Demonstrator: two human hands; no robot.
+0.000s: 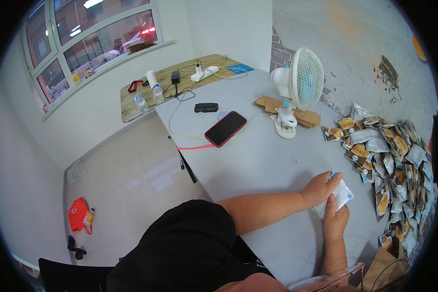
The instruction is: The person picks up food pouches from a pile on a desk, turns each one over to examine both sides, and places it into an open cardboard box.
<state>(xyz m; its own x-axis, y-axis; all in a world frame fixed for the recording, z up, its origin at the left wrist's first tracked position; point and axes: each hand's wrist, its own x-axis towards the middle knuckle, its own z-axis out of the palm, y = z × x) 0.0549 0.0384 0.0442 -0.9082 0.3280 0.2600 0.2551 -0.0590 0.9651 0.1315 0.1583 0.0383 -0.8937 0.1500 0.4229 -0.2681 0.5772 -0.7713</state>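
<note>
Between my two hands is a small white packet [342,193] with blue print, its corner sticking out to the right. My left hand [317,190] grips its upper left side, thumb on top. From below, my right hand [336,218] holds the lower part with the thumb laid across it. Both hands are just above the light grey table [270,171]. Right of them lies a large heap of sealed packets [394,153], some showing brown and yellow fronts and others silvery-white backs. My fingers hide part of the held packet.
A white clip fan [306,80] stands behind flat brown paper bags [308,118]. Left of it lie a smartphone [225,129] on a cable and a black case-like object [206,107]. Water bottles [141,103] and a power strip [204,73] sit on a wooden side table [131,107].
</note>
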